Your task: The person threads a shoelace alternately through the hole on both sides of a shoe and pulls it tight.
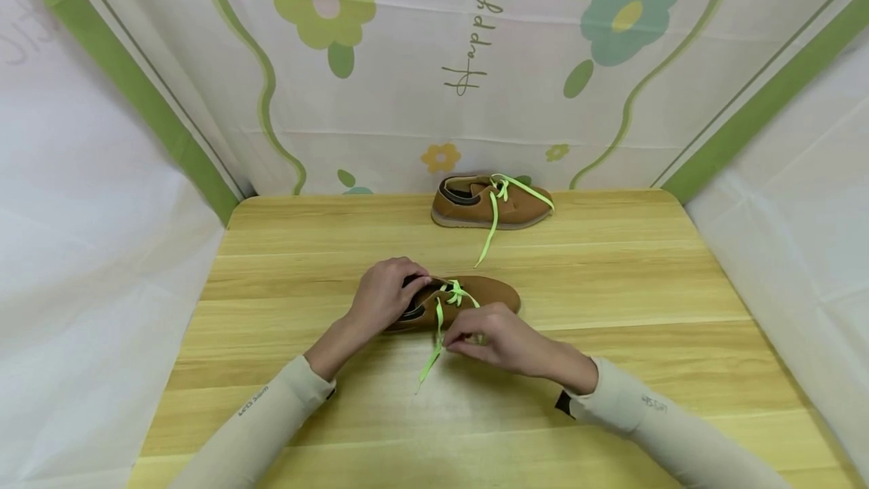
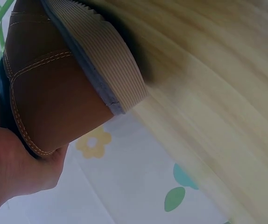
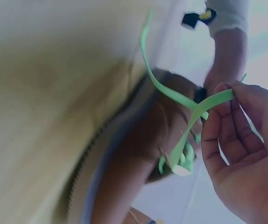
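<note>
A brown lace-up shoe (image 1: 492, 289) stands on the wooden table in the head view, its toe pointing right. My left hand (image 1: 388, 293) grips the shoe at its opening near the heel; in the left wrist view the hand (image 2: 24, 163) lies along the collar, with some fingers hidden by the shoe. Between thumb and forefinger, my right hand (image 1: 498, 336) pinches a bright green shoelace (image 3: 218, 99) beside the shoe's near side. Another length of lace (image 1: 429, 368) hangs down toward the table. The lacing (image 1: 456, 293) crosses over the tongue.
A second brown shoe (image 1: 523, 211) with green laces stands at the table's back edge, one lace end trailing forward. Behind the wooden table (image 1: 271, 247) hangs a white flowered cloth (image 1: 407, 96). White cloth sides (image 1: 88, 247) flank it.
</note>
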Tool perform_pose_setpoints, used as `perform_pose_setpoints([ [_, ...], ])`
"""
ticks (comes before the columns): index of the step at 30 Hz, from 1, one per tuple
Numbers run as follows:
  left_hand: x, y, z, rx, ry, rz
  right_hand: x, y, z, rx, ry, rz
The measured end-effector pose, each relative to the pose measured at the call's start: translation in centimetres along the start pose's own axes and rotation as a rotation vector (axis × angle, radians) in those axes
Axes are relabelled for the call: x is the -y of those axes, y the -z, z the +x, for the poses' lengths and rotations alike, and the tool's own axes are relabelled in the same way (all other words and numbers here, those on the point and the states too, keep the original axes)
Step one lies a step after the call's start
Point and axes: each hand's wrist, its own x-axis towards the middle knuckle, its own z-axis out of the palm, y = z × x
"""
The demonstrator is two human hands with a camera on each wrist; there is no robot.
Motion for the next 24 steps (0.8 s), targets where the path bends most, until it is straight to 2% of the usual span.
perform_pose_setpoints([
  [3,0.1,-0.1,0.1,-0.004,0.000,0.008,0.0,1.1,0.5,-0.045,-0.049,-0.032],
  [9,0.0,-0.2,0.3,0.001,0.059,-0.008,-0.2,2.8,1.7,-0.114,-0.284,-0.083],
  [12,-0.2,-0.1,0.6,0.014,0.101,-0.020,-0.7,3.1,2.3,-0.147,-0.368,-0.104],
  [19,-0.5,0.3,1.2,0.067,0.196,-0.077,-2.3,3.4,3.4,-0.170,-0.487,-0.135],
  [24,-0.5,0.2,1.5,0.086,0.282,-0.068,-3.3,3.6,4.2,-0.126,-0.537,-0.145],
])
